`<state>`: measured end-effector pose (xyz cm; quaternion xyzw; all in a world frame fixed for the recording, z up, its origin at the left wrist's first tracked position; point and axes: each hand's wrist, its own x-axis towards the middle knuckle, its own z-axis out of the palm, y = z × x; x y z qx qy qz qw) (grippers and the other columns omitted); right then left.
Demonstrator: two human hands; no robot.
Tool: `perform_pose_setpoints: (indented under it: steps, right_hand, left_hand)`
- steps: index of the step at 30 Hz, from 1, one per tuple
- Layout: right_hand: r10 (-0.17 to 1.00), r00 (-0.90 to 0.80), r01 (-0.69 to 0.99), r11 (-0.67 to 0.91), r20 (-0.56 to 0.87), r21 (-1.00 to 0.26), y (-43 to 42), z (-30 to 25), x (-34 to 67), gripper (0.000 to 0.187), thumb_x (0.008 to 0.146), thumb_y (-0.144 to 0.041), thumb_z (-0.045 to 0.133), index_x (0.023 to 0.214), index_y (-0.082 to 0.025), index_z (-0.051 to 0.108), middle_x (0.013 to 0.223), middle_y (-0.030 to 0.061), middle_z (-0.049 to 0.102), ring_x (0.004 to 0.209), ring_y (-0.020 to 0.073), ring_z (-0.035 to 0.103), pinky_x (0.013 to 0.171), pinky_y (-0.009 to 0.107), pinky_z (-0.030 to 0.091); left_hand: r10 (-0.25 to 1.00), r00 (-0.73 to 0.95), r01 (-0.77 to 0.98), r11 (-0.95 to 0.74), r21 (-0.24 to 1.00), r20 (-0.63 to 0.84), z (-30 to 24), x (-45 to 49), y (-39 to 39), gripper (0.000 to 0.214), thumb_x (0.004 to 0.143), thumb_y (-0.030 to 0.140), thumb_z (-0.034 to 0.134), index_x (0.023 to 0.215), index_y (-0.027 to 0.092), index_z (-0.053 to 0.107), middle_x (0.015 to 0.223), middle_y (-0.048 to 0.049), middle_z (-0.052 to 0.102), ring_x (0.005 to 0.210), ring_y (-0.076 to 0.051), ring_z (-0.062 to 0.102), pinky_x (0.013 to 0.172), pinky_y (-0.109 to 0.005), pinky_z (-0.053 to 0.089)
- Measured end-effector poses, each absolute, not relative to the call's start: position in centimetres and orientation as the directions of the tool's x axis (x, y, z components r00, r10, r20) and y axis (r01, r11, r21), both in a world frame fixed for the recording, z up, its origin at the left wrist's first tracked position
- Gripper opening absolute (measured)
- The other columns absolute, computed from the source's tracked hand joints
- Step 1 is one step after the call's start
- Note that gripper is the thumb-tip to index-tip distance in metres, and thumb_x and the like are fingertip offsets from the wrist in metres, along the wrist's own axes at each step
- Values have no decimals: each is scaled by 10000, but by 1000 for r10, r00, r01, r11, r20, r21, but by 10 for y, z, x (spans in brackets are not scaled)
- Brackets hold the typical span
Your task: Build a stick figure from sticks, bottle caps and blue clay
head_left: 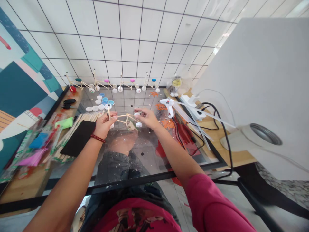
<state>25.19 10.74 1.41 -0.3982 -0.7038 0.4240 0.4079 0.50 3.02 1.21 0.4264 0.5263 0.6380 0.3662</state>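
Observation:
My left hand (pixel 104 125), with a red bead bracelet (pixel 98 138) on its wrist, grips one end of a small stick-built bicycle model (pixel 123 116). My right hand (pixel 147 117) pinches the far end of this model near a white bottle-cap wheel (pixel 137 113). A second white cap (pixel 138 124) sits just below that one, and a third shows under the model near my left hand. Several finished bicycle models (pixel 111 84) with white cap wheels and coloured cap seats stand in a row along the far edge of the glass tabletop (pixel 147 154).
Loose white and blue bottle caps (pixel 101 103) lie beyond my left hand, with a bundle of wooden sticks (pixel 72 141) and a black sheet (pixel 78 138) nearer left. A white glue gun (pixel 167 106), a power strip (pixel 193 108) and black cables lie right. A large white board (pixel 251 80) rises at far right.

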Motion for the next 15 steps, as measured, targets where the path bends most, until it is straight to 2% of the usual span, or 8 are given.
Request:
perform_pose_setpoints:
  steps: [3,5,10,15]
  right_hand:
    - [932,-268,208,303,244,-930,114,13,257,219,919,-247,767,1111,-191,856,975,37,823,670,127,538,718,291,489]
    - [939,-252,205,290,236,-935,115,13,259,209,917,-259,756,1091,-193,851,965,34,815,668,127,541,710,289,483]
    - [896,-392,212,310,210,-927,109,14,257,384,834,-293,868,1188,-152,823,1019,30,790,634,87,435,643,274,406]
    - [882,-430,260,327,194,-909,105,13,249,422,765,-271,922,1153,-127,844,801,-21,681,611,97,416,621,277,362]
  left_hand:
    - [916,-367,-14,-184,983,166,11,4,30,356,540,473,973,723,209,820,1043,-105,838,998,-272,691,835,-356,513]
    - [916,-364,-16,-184,983,166,11,4,30,345,547,470,963,727,211,823,1046,-104,838,995,-272,691,821,-351,511]
    - [920,-358,-19,-181,983,162,12,4,30,330,558,455,956,743,212,829,1053,-102,838,995,-273,693,818,-348,510]
    - [922,-359,-28,-169,985,148,11,4,30,342,563,460,948,755,203,829,1069,-113,839,923,-251,682,737,-326,480]
